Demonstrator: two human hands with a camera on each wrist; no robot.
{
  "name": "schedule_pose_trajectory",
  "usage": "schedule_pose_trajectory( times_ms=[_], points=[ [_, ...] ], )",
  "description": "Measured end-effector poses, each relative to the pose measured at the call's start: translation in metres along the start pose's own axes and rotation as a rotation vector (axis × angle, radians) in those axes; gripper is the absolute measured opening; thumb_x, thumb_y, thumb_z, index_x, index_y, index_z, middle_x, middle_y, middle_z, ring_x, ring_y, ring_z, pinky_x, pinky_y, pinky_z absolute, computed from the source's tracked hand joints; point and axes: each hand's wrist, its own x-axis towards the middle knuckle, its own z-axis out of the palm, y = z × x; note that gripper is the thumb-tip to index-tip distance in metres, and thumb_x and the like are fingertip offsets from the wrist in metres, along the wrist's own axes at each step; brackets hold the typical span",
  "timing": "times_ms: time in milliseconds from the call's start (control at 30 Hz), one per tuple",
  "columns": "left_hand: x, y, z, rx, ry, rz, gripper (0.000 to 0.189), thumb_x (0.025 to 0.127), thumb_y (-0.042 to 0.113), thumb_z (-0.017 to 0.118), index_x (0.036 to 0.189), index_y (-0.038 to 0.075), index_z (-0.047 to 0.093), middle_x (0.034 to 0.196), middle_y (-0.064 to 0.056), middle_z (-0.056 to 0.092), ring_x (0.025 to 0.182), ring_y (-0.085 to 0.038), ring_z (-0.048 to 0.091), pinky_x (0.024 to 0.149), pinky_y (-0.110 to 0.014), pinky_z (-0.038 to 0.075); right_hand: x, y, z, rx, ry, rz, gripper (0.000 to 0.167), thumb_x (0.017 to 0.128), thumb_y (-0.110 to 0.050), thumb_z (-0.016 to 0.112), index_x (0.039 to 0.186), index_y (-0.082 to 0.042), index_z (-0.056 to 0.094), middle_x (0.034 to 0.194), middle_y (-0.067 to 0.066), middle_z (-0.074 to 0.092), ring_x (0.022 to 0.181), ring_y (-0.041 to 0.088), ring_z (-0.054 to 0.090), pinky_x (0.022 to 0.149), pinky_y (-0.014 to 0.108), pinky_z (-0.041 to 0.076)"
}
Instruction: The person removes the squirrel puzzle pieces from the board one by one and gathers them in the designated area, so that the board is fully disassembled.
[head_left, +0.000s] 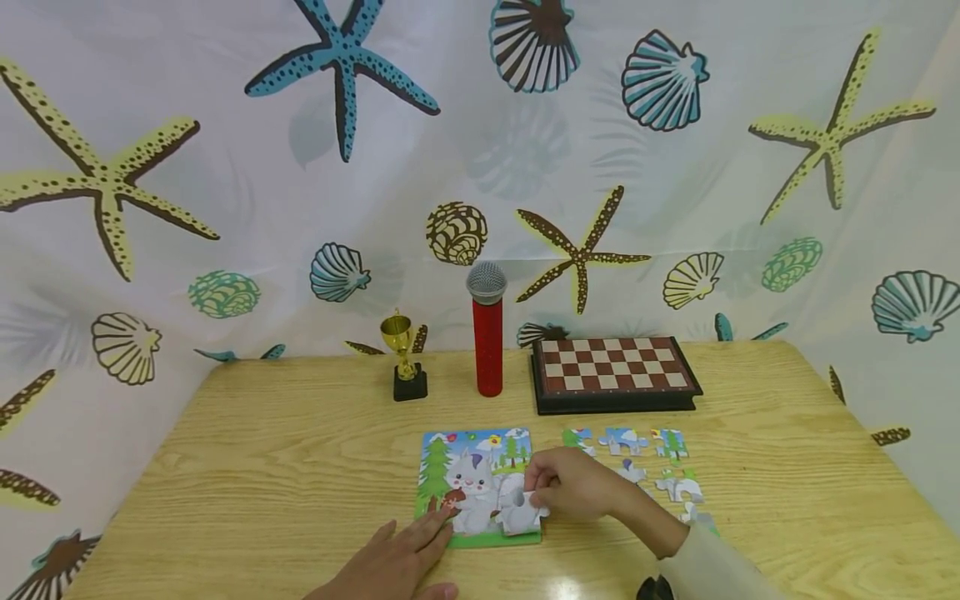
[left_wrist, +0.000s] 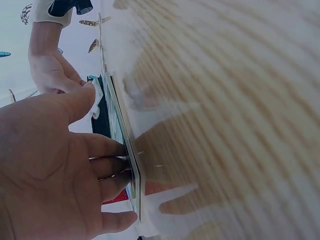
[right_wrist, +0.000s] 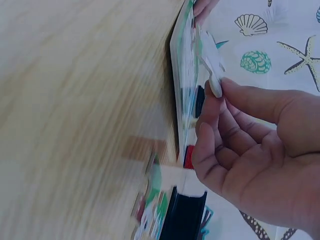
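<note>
A cartoon cat jigsaw board (head_left: 465, 467) lies on the wooden table (head_left: 262, 467). My left hand (head_left: 408, 546) rests flat with straight fingers on the board's lower left corner; the left wrist view shows its fingers (left_wrist: 107, 167) pressing the board's edge (left_wrist: 131, 165). My right hand (head_left: 573, 483) pinches a white puzzle piece (head_left: 525, 510) between thumb and fingers over the board's lower right part. In the right wrist view the piece (right_wrist: 212, 62) sits tilted just above the board (right_wrist: 182, 85).
Several loose puzzle pieces (head_left: 652, 467) lie right of the board. Behind stand a small gold trophy (head_left: 405, 358), a red microphone (head_left: 487, 333) and a chessboard box (head_left: 611, 371). A seashell curtain (head_left: 225, 167) hangs behind the table.
</note>
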Motion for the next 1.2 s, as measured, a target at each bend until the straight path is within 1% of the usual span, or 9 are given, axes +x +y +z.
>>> schedule_pose_trajectory(
  times_ms=[167, 333, 633, 900, 1067, 1133, 1200],
  points=[
    [0.000, 0.000, 0.001, -0.016, -0.005, -0.001, 0.073, 0.095, 0.057, 0.040, 0.143, 0.003, 0.041, 0.154, -0.011, 0.032, 0.139, -0.031, 0.036, 0.101, -0.064, 0.034, -0.015, 0.014, -0.014, -0.004, -0.008, -0.016, 0.005, 0.089, -0.008, 0.065, 0.089, -0.004, 0.063, 0.080, 0.004, 0.064, 0.070, 0.008, 0.054, 0.064, 0.021, 0.046],
    [0.000, 0.001, -0.001, -0.013, -0.004, 0.004, 0.072, 0.095, 0.056, 0.041, 0.142, 0.002, 0.042, 0.154, -0.012, 0.033, 0.139, -0.031, 0.036, 0.100, -0.064, 0.035, -0.029, 0.025, -0.027, -0.006, -0.027, -0.029, 0.006, 0.088, -0.009, 0.066, 0.088, -0.004, 0.063, 0.077, 0.006, 0.065, 0.066, 0.006, 0.054, 0.063, 0.020, 0.047],
    [0.000, 0.004, -0.002, 0.005, -0.017, -0.013, 0.074, 0.094, 0.059, 0.041, 0.142, 0.002, 0.043, 0.155, -0.011, 0.031, 0.139, -0.031, 0.036, 0.101, -0.064, 0.035, -0.052, 0.037, -0.045, -0.009, -0.054, 0.033, 0.005, 0.086, -0.007, 0.067, 0.085, -0.003, 0.063, 0.074, 0.005, 0.064, 0.061, 0.005, 0.050, 0.058, 0.020, 0.044],
    [0.000, 0.003, -0.002, 0.007, -0.021, -0.015, 0.073, 0.094, 0.059, 0.041, 0.142, 0.003, 0.043, 0.154, -0.010, 0.032, 0.139, -0.031, 0.037, 0.101, -0.063, 0.035, -0.072, 0.050, -0.057, 0.001, -0.057, 0.099, 0.006, 0.085, -0.005, 0.068, 0.084, -0.002, 0.062, 0.071, 0.004, 0.063, 0.058, 0.007, 0.049, 0.054, 0.020, 0.042],
    [0.000, 0.003, -0.001, 0.020, 0.012, 0.012, 0.072, 0.094, 0.058, 0.042, 0.140, 0.001, 0.045, 0.153, -0.012, 0.034, 0.137, -0.031, 0.039, 0.098, -0.063, 0.037, -0.080, 0.053, -0.062, 0.006, -0.063, 0.142, 0.005, 0.082, 0.001, 0.066, 0.081, -0.001, 0.062, 0.067, 0.003, 0.061, 0.056, 0.008, 0.047, 0.051, 0.019, 0.039],
    [0.000, 0.003, -0.001, 0.023, 0.023, 0.022, 0.072, 0.094, 0.057, 0.042, 0.139, 0.001, 0.046, 0.153, -0.012, 0.034, 0.137, -0.032, 0.039, 0.097, -0.063, 0.038, -0.082, 0.054, -0.062, -0.001, -0.062, 0.150, 0.006, 0.080, 0.002, 0.067, 0.079, -0.001, 0.062, 0.067, 0.003, 0.061, 0.056, 0.009, 0.048, 0.051, 0.019, 0.039],
    [0.000, 0.003, -0.001, 0.021, 0.020, 0.021, 0.072, 0.094, 0.057, 0.042, 0.139, 0.001, 0.046, 0.153, -0.012, 0.034, 0.137, -0.032, 0.039, 0.097, -0.063, 0.038, -0.083, 0.055, -0.063, -0.019, -0.052, 0.152, 0.007, 0.079, 0.004, 0.069, 0.077, -0.001, 0.063, 0.066, 0.003, 0.061, 0.056, 0.009, 0.049, 0.051, 0.019, 0.041]
  ],
)
